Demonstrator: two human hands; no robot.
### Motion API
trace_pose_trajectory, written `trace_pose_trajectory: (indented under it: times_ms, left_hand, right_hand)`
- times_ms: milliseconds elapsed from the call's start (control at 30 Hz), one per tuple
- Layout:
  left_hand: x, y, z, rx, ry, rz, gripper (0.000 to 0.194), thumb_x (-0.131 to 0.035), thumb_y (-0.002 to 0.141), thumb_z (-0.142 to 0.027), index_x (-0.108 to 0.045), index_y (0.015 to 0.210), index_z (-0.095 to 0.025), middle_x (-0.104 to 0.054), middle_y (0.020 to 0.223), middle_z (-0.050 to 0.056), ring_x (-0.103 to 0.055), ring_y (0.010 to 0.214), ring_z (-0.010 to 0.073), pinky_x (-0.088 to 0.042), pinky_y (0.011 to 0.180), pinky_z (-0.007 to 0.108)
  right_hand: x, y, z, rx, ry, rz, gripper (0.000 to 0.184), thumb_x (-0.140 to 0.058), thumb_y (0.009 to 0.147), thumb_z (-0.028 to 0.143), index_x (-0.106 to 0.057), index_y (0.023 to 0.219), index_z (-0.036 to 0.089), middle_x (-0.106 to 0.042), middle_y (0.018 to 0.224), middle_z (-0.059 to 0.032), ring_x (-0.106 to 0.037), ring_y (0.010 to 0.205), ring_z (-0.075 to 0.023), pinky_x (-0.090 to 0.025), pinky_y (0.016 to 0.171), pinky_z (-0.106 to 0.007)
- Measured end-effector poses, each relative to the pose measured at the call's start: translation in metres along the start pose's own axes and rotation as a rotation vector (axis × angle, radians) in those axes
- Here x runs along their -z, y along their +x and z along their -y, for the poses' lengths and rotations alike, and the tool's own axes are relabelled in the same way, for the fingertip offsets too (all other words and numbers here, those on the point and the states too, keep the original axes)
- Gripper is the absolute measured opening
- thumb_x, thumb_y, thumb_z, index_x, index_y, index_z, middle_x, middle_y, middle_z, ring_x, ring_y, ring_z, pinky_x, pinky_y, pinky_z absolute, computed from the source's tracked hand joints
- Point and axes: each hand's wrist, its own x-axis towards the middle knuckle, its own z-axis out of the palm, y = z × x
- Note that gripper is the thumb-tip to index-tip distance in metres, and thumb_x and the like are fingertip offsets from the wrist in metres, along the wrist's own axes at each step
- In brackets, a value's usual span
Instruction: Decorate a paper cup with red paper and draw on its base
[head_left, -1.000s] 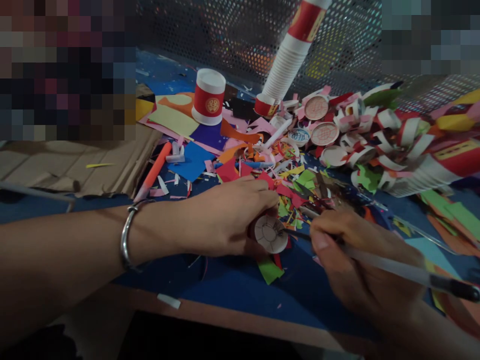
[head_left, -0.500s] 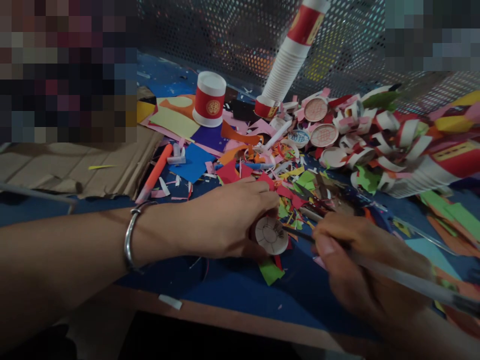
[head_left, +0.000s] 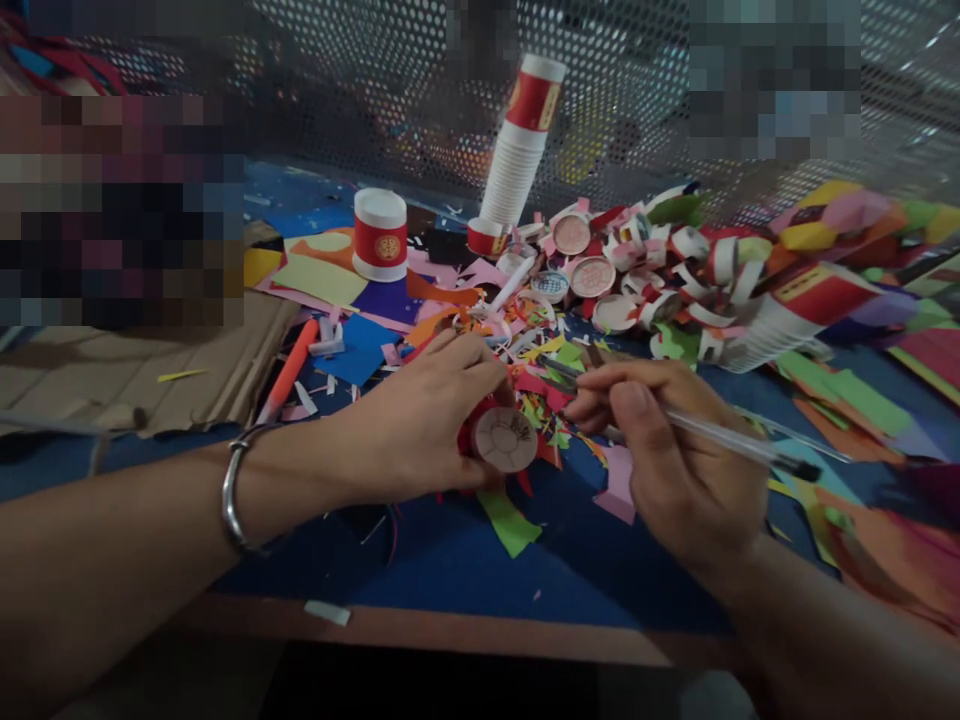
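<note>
My left hand (head_left: pixel 420 425) is closed round a small paper cup (head_left: pixel 504 440) lying on its side, its round marked bottom turned toward me. A silver bangle (head_left: pixel 232 490) sits on that wrist. My right hand (head_left: pixel 671 460) pinches a clear pen (head_left: pixel 720 435), whose tip points left, just above and right of the cup's bottom. Both hands hover over a heap of coloured paper scraps (head_left: pixel 555 400) on the blue table (head_left: pixel 465 570).
A tall leaning stack of paper cups (head_left: pixel 517 150) and one upturned red-and-white cup (head_left: pixel 379 235) stand at the back. Cut cup rings and bottoms (head_left: pixel 637 270) pile up at the right. An orange pen (head_left: pixel 289 370) lies beside flattened cardboard (head_left: pixel 127 370). Perforated metal mesh (head_left: pixel 360 90) closes the far side.
The camera tilted up and shifted. My right hand lifted the pen tip off the cup's bottom and moved it up; my left hand still holds the cup.
</note>
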Motion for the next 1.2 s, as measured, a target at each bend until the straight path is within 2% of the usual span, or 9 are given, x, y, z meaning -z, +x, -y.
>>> trace_pose_trajectory:
  times_ms: [100,233,333,533,633,800,1000,1200]
  left_hand:
    - [-0.002,0.001,0.005,0.05,-0.057,0.077,0.045,-0.085,0.071,-0.043,-0.065,0.104,-0.02,-0.059,0.107,0.007,-0.055,0.104,0.0283,-0.046,0.088,0.041]
    - [-0.003,0.002,0.008,0.062,-0.061,0.089,0.046,-0.085,0.071,-0.048,-0.066,0.104,-0.022,-0.061,0.106,0.007,-0.056,0.102,0.0282,-0.044,0.085,0.04]
    - [-0.004,0.003,0.009,0.041,-0.024,0.1,0.047,-0.083,0.073,-0.053,-0.067,0.104,-0.021,-0.061,0.102,0.007,-0.055,0.098,0.0278,-0.043,0.086,0.042]
    - [-0.006,0.004,0.01,0.061,-0.002,0.099,0.051,-0.086,0.068,-0.052,-0.067,0.103,-0.02,-0.061,0.102,0.006,-0.054,0.098,0.0281,-0.041,0.083,0.039]
    - [-0.005,0.003,0.01,0.045,-0.016,0.087,0.048,-0.085,0.069,-0.053,-0.067,0.101,-0.021,-0.061,0.102,0.006,-0.053,0.098,0.0274,-0.041,0.084,0.039]
    - [-0.004,0.004,0.008,0.073,-0.019,0.097,0.048,-0.086,0.068,-0.055,-0.068,0.097,-0.021,-0.061,0.101,0.006,-0.053,0.099,0.0283,-0.042,0.084,0.04]
    - [-0.003,0.004,0.006,0.047,-0.06,0.101,0.044,-0.087,0.07,-0.05,-0.069,0.097,-0.021,-0.063,0.1,0.006,-0.054,0.099,0.0277,-0.042,0.081,0.038]
    - [-0.005,0.005,0.006,0.067,-0.078,0.085,0.042,-0.089,0.066,-0.045,-0.071,0.096,-0.021,-0.067,0.099,0.005,-0.054,0.1,0.0279,-0.042,0.088,0.042]
  right_hand:
    - [0.005,-0.003,0.002,0.054,0.033,0.079,0.023,-0.052,0.104,0.03,-0.074,0.103,0.022,-0.069,0.077,-0.0019,-0.066,0.069,-0.015,-0.052,0.062,-0.029]
    - [0.006,-0.001,0.004,0.083,-0.011,0.236,0.024,-0.05,0.104,0.025,-0.073,0.098,0.021,-0.066,0.073,0.0002,-0.062,0.064,-0.0129,-0.048,0.06,-0.028]
    - [0.003,0.004,0.005,0.116,-0.079,0.288,0.023,-0.05,0.104,0.023,-0.07,0.095,0.02,-0.065,0.071,0.0016,-0.061,0.062,-0.0114,-0.047,0.059,-0.026]
    - [0.0,0.007,0.005,0.227,-0.221,0.316,0.022,-0.048,0.103,0.021,-0.067,0.092,0.019,-0.065,0.071,0.001,-0.061,0.063,-0.012,-0.046,0.061,-0.027]
    - [0.001,0.005,0.007,0.269,-0.269,0.308,0.023,-0.048,0.102,0.019,-0.062,0.085,0.02,-0.064,0.069,0.0008,-0.061,0.062,-0.0126,-0.046,0.06,-0.027]
    - [0.002,0.003,0.011,0.31,-0.313,0.271,0.032,-0.046,0.103,0.02,-0.058,0.074,0.021,-0.056,0.059,0.0019,-0.051,0.05,-0.0114,-0.039,0.051,-0.028]
    - [0.001,0.006,0.013,0.153,-0.204,0.295,0.037,-0.045,0.105,0.027,-0.064,0.074,0.019,-0.048,0.053,0.004,-0.045,0.044,-0.0092,-0.033,0.044,-0.026]
    - [-0.005,0.012,0.01,-0.1,0.12,0.316,0.043,-0.049,0.103,0.03,-0.062,0.064,0.018,-0.048,0.05,0.0041,-0.043,0.039,-0.0069,-0.028,0.036,-0.021]
